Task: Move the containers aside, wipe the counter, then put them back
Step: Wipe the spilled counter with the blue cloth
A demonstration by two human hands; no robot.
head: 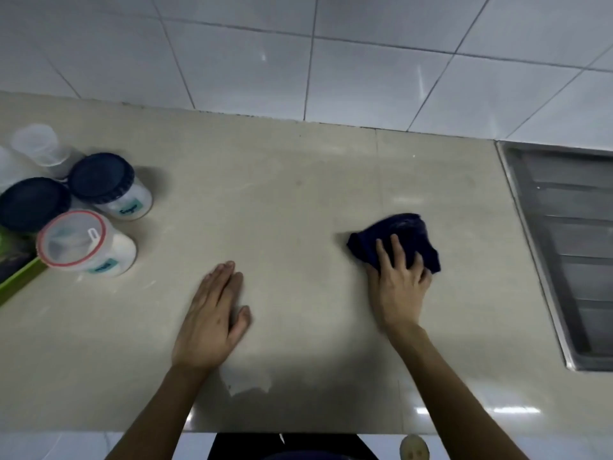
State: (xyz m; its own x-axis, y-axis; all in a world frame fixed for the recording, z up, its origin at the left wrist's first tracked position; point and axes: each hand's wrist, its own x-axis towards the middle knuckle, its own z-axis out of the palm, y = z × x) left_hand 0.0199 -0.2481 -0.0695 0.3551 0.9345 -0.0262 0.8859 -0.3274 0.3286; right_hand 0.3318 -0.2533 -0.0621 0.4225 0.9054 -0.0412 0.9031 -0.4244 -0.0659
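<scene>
Nearest me, by the table's (298, 200) front edge, my left hand (212, 318) lies flat, palm down, fingers (229, 273) released and holding nothing; looks like it's just bracing. Right hand (399, 280) is further in, toward the right side, fingers (394, 250) pressed down onto a bunched dark blue cloth (398, 239), grasping it against the surface. Cloth is blurred, so I judge a wipe stroke is under way.

Containers sit clustered at the table's left edge, well apart from both hands: two jars w/ dark blue lids (109, 184) (31, 204), a red-rimmed tub (83, 242) w/ clear lid nearest the front, and a clear cup (39, 149) toward the back. A green box (20, 277) touches that edge too.

Progress, as I read it: step 1 (move aside) done, the middle is bare. Step 2 (wipe) in hand; a pale patch (247, 380) near the front edge, just behind my left wrist, may be wet or a smear, can't tell. Left: finish wiping, then put containers back. Metal drainboard (564, 247) sits at the right edge.
</scene>
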